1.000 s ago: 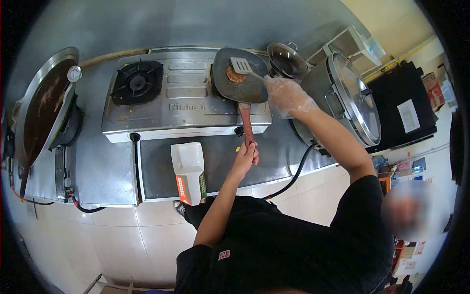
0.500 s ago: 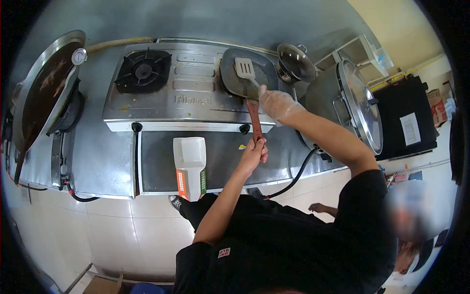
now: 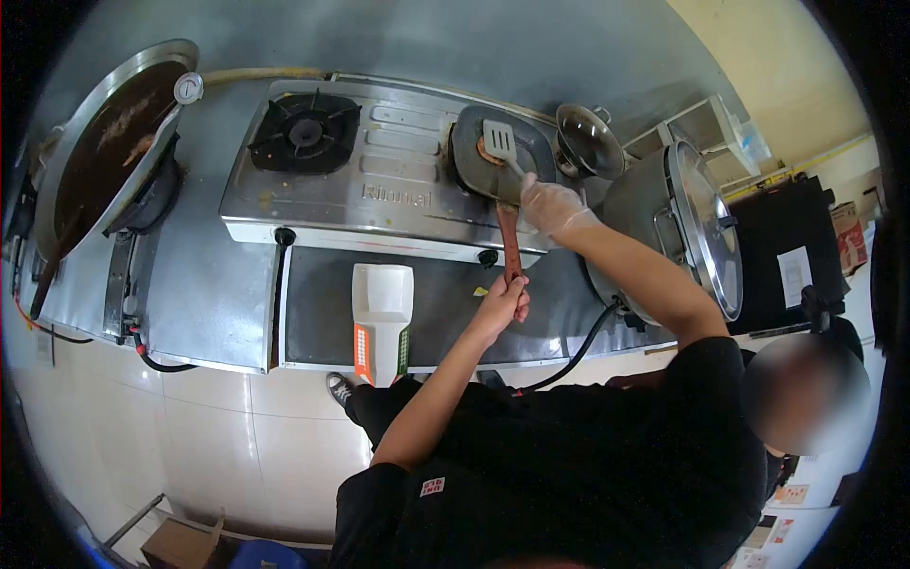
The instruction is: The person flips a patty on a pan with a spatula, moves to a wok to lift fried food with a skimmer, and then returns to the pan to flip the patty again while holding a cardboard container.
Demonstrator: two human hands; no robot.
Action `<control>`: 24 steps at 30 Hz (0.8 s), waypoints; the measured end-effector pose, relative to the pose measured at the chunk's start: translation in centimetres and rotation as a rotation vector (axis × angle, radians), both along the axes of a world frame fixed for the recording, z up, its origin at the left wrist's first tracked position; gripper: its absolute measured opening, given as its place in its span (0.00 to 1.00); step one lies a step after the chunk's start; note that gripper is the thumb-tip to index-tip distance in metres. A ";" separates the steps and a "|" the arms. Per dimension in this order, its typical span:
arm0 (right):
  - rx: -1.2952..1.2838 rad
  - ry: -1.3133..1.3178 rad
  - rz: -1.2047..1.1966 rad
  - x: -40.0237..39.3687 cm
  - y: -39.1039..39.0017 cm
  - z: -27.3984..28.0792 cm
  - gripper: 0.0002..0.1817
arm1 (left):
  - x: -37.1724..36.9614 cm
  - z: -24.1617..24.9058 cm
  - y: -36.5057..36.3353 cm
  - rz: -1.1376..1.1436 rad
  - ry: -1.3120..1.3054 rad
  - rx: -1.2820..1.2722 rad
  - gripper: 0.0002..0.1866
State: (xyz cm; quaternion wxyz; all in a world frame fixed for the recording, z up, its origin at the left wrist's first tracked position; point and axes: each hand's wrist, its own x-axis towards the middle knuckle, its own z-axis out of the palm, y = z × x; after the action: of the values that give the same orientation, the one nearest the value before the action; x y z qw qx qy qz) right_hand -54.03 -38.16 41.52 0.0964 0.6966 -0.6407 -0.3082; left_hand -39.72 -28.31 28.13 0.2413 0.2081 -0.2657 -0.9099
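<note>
My left hand, bare, is closed around the reddish-brown handle of a square dark pan on the right side of the stove. In my right hand, which wears a clear plastic glove, is the handle of a slotted spatula. The spatula's pale slotted blade lies over the pan, partly covering a small browned piece of food. What this food is I cannot make out.
The steel Rinnai stove has a bare burner at left. A paper food tray sits on the counter before it. A large pan of dark liquid stands left; a wok and big lidded pot stand right. Another person is nearby.
The view has shifted, so the stove appears farther right. A browned piece of food now shows beside the spatula blade. The other person has moved, and their hand is out of sight.
</note>
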 end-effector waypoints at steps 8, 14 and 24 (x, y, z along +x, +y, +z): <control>0.047 -0.021 0.086 -0.6 3.4 0.7 0.11 | -0.3 0.0 0.1 0.040 0.007 0.006 0.12; 0.105 0.069 0.221 -0.6 1.3 0.4 0.17 | -0.2 -0.3 0.1 0.018 0.017 -0.032 0.12; 0.042 -0.069 0.036 -1.4 0.6 -1.3 0.16 | -0.3 0.0 0.0 0.036 0.006 -0.012 0.12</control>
State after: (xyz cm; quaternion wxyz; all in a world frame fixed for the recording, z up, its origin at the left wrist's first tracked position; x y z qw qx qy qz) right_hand -55.39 -37.57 40.22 0.0649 0.7201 -0.6244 -0.2955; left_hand -40.01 -28.29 28.08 0.2594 0.2088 -0.2666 -0.9045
